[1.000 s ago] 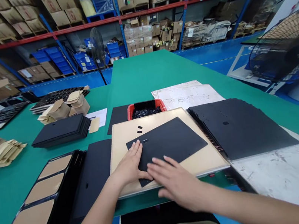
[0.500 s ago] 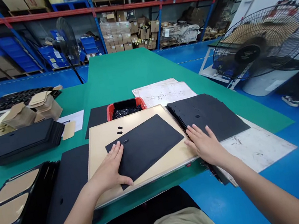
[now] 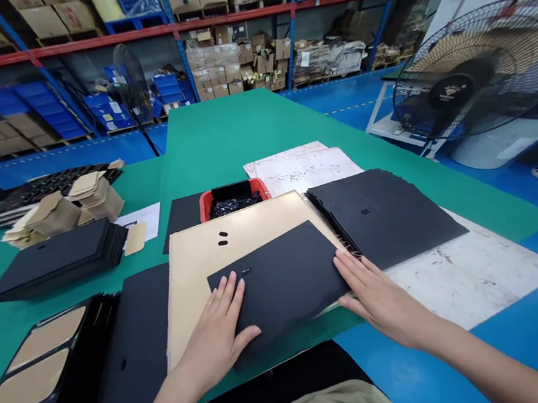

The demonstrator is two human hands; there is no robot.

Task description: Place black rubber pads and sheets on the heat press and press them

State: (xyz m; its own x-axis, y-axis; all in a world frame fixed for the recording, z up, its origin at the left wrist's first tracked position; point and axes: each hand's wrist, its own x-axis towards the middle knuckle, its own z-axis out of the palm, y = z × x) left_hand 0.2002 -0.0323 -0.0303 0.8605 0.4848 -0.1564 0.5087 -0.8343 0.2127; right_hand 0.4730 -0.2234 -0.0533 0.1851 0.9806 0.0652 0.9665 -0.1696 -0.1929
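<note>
A flat black sheet (image 3: 284,273) with a small slot near its left corner lies at an angle over a tan board (image 3: 188,267), its lower part past the board's front edge. My left hand (image 3: 217,330) rests on the sheet's left side, fingers spread. At its right edge, my right hand (image 3: 382,299) touches the sheet with the fingers stretched out. Two small black oval pieces (image 3: 223,239) lie on the board. Beside the board on the right is a stack of black sheets (image 3: 386,211).
A red basket (image 3: 264,188) of small black pieces stands behind the board. To the left are black stacks (image 3: 55,257), tan pieces (image 3: 56,213) and a black pile with tan panels (image 3: 47,379). A large fan (image 3: 452,90) stands at right.
The black sheet has moved toward me, past the board's front edge. My right hand has come from beside the right stack onto the sheet's right edge; my left hand moved with the sheet.
</note>
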